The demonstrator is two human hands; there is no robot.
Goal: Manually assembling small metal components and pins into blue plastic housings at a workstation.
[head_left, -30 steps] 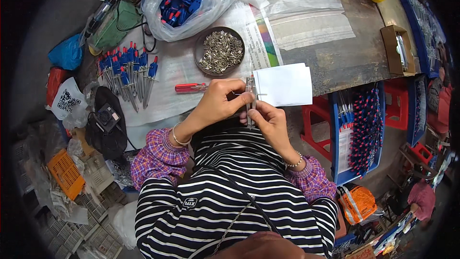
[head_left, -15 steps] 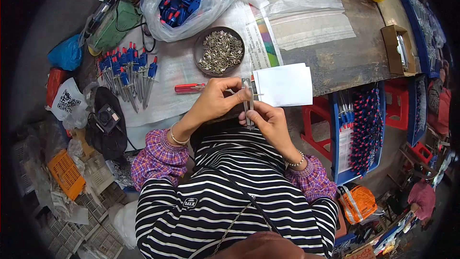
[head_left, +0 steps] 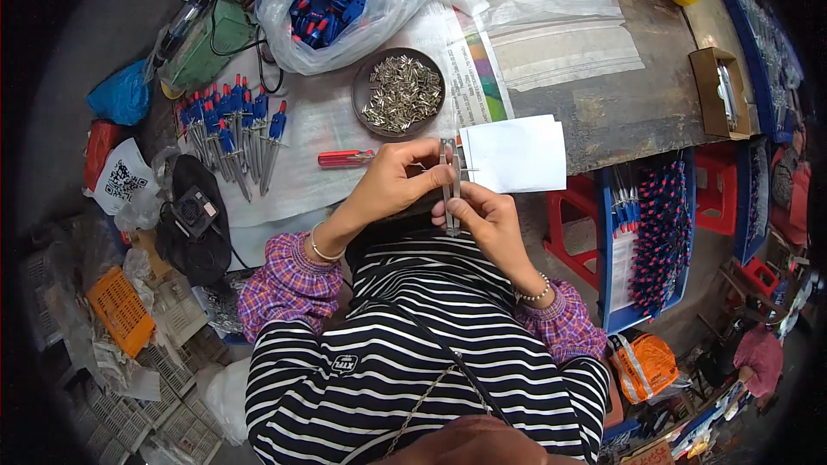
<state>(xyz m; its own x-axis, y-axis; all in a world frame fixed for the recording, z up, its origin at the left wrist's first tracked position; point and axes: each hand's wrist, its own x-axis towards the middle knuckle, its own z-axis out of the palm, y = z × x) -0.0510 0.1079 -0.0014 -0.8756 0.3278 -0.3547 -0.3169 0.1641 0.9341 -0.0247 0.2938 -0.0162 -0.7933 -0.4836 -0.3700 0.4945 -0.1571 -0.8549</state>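
Between my two hands, close to the table's front edge, is a narrow silver metal piece (head_left: pixel 447 198) with two long parallel legs. My left hand (head_left: pixel 392 179) pinches its upper part between thumb and fingers. Lower down, the thumb and fingers of my right hand (head_left: pixel 489 217) close on the same piece. A thin pin (head_left: pixel 469 170) sticks out from it to the right. Left of my left hand lies a tool with a red handle (head_left: pixel 345 158). White paper sheets (head_left: pixel 521 155) lie just beyond my right hand.
A dark round bowl (head_left: pixel 357 108) holds many small metal pins. Behind it, a clear plastic bag (head_left: pixel 401 0) contains blue pieces with red tips. Blue-handled metal tools (head_left: pixel 231 133) lie in a bunch at left. At right stand a blue tray (head_left: pixel 618 280) and a red stool (head_left: pixel 570 211).
The whole view has shifted slightly. Both hands keep the same grip on the metal piece, with only tiny movement of the fingers.
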